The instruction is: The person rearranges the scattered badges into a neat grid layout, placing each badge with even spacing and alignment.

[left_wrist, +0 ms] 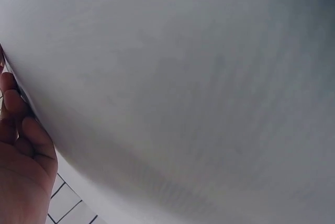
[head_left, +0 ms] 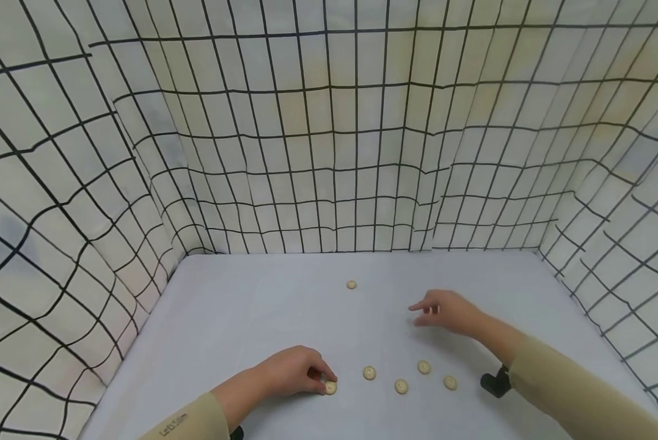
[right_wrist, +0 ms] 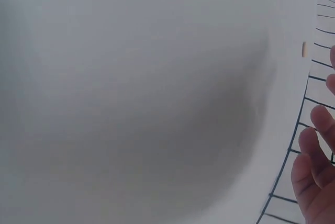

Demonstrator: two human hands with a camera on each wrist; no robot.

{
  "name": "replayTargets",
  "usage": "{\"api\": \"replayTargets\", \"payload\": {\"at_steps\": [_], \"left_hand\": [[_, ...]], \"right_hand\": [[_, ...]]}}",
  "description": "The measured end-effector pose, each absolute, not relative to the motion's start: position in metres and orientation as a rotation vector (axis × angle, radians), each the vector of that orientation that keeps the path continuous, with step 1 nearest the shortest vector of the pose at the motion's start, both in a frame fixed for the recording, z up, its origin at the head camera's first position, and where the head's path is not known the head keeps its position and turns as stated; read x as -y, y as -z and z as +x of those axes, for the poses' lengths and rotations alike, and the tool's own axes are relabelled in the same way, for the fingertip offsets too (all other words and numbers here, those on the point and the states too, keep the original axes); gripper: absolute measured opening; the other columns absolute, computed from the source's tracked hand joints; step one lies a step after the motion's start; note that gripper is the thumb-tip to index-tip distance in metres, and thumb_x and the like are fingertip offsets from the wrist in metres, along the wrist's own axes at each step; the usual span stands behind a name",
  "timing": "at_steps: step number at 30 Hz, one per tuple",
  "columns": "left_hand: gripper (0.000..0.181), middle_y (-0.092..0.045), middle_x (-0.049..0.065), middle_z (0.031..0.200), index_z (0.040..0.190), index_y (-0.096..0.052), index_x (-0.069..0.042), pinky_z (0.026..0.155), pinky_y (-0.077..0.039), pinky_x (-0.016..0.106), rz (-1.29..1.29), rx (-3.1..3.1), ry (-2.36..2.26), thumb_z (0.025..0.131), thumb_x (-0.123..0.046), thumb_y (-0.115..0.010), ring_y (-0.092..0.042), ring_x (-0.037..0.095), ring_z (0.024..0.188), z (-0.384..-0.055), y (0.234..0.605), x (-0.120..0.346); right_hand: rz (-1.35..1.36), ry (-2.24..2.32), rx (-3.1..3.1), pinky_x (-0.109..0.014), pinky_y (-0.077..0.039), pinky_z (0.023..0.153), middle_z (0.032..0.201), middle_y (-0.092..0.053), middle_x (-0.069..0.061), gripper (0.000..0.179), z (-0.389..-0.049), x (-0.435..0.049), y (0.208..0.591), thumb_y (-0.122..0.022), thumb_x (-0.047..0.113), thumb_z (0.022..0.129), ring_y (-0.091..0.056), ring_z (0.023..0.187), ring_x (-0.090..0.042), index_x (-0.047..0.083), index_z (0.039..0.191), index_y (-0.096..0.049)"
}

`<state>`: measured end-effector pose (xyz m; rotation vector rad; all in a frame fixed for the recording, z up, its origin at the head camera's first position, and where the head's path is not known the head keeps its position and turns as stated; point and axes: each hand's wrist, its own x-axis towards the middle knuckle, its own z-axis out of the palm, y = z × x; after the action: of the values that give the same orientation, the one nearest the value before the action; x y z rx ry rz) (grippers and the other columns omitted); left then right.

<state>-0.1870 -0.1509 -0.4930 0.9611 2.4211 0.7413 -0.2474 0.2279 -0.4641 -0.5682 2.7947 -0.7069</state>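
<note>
My left hand point(head_left: 291, 371) is low on the white table, its thumb and index finger pinching the left edge of a round cream button point(head_left: 331, 387). In the left wrist view, the curled fingers point(left_wrist: 36, 136) lie along the cloth and the button is out of sight. Over the table to the right, my right hand point(head_left: 448, 311) hovers with loosely bent fingers and nothing in them. The nearest button point(head_left: 424, 366) lies below it. Another button point(head_left: 369, 373) rests just right of my left hand. The right wrist view shows that hand's fingertips point(right_wrist: 309, 140) apart.
More cream buttons lie at the front, one near the middle point(head_left: 401, 386) and one farther right point(head_left: 450, 382). A single button point(head_left: 352, 285) sits near the back edge. White walls with a black grid point(head_left: 329, 153) enclose the table point(head_left: 241, 293) at the back and sides.
</note>
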Motion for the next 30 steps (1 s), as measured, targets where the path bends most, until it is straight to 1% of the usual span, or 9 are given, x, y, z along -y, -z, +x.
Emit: {"api": "replayTargets", "payload": {"at_steps": [6,10,14,18,26,30], "left_hand": [[0.020,-0.057,-0.020,0.079,0.104,-0.079,-0.028,0.072,-0.045,0.021,0.929,-2.414,-0.759,0.085,-0.024,-0.079,-0.052,-0.002,0.074,-0.188,0.495,0.152],[0.019,-0.057,-0.019,0.079,0.104,-0.078,-0.029,0.072,-0.045,0.021,0.921,-2.404,-0.764,0.085,-0.024,-0.079,-0.052,-0.002,0.074,-0.189,0.496,0.153],[0.020,-0.058,-0.019,0.079,0.104,-0.079,-0.029,0.072,-0.045,0.021,0.914,-2.400,-0.755,0.085,-0.024,-0.079,-0.052,-0.002,0.074,-0.189,0.495,0.151],[0.020,-0.057,-0.019,0.078,0.104,-0.079,-0.028,0.071,-0.045,0.021,0.913,-2.404,-0.747,0.085,-0.023,-0.080,-0.051,-0.001,0.073,-0.188,0.492,0.150],[0.020,-0.058,-0.019,0.078,0.104,-0.079,-0.027,0.071,-0.045,0.021,0.912,-2.394,-0.764,0.085,-0.022,-0.079,-0.052,-0.002,0.073,-0.189,0.493,0.149],[0.020,-0.057,-0.019,0.078,0.104,-0.079,-0.028,0.071,-0.045,0.020,0.918,-2.398,-0.752,0.085,-0.023,-0.079,-0.052,-0.002,0.073,-0.189,0.494,0.149]], "right_hand": [[-0.603,0.779,-2.706,-0.025,-0.047,0.066,0.086,-0.059,0.015,0.032,-0.211,-0.262,0.478,-0.077,0.035,0.085,-0.052,0.078,-0.007,0.023,0.114,-0.076],[-0.685,0.889,-2.602,-0.025,-0.047,0.065,0.086,-0.060,0.015,0.029,-0.191,-0.284,0.490,-0.074,0.035,0.087,-0.052,0.075,-0.004,0.020,0.112,-0.077],[-0.735,0.948,-2.514,-0.024,-0.047,0.068,0.090,-0.062,0.015,0.029,-0.176,-0.295,0.498,-0.074,0.036,0.088,-0.053,0.077,-0.003,0.021,0.112,-0.076],[-0.758,0.930,-2.503,-0.025,-0.047,0.072,0.093,-0.062,0.015,0.030,-0.170,-0.296,0.499,-0.073,0.039,0.087,-0.054,0.082,-0.004,0.024,0.113,-0.076],[-0.725,0.745,-2.580,-0.025,-0.044,0.071,0.092,-0.055,0.019,0.031,-0.168,-0.289,0.499,-0.078,0.046,0.080,-0.048,0.081,-0.002,0.034,0.109,-0.076],[-0.751,0.686,-2.612,-0.025,-0.044,0.071,0.091,-0.054,0.020,0.030,-0.168,-0.288,0.500,-0.078,0.045,0.080,-0.046,0.080,-0.001,0.034,0.108,-0.077]]}}
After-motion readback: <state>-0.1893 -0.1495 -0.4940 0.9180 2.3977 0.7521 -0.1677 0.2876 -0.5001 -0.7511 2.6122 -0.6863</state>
